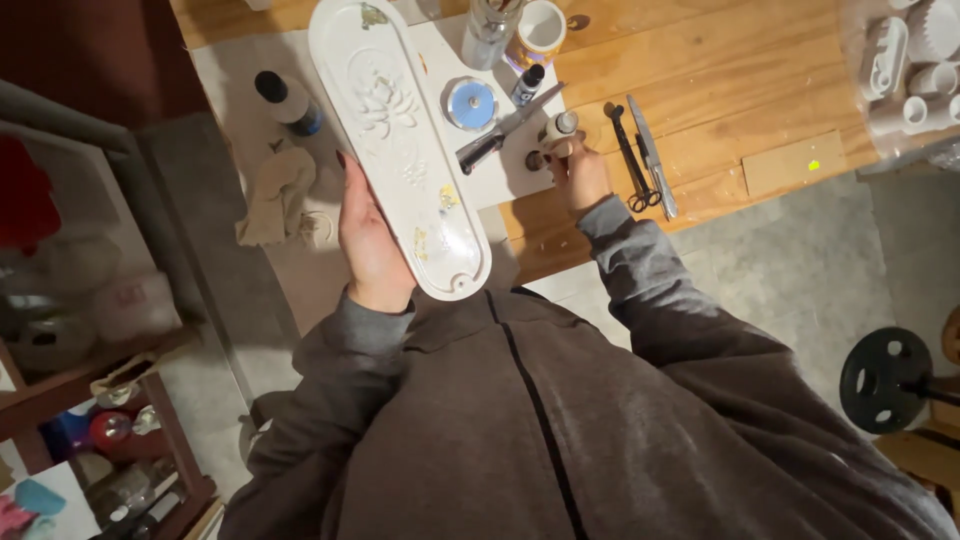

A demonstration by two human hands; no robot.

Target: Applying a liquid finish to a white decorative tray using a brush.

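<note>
My left hand [370,235] holds a long white oval tray [395,140] by its left edge, tilted up over the table; the tray has a raised flower relief and small yellow spots. My right hand [578,172] is closed around a small white bottle [560,128] standing on a white sheet [510,170] at the table's edge. A dark-handled knife [500,132] lies just left of the bottle, with a small round cap [534,160] beside it.
On the wooden table [720,80] lie scissors [630,160], a metal blade tool [652,158], a cardboard piece [795,162], a blue-lidded jar [470,104], a cup [540,30] and a glass jar [487,35]. White moulds [905,60] at top right. Cloth [278,195] and bottle [288,102] left. Shelf [90,400] at left.
</note>
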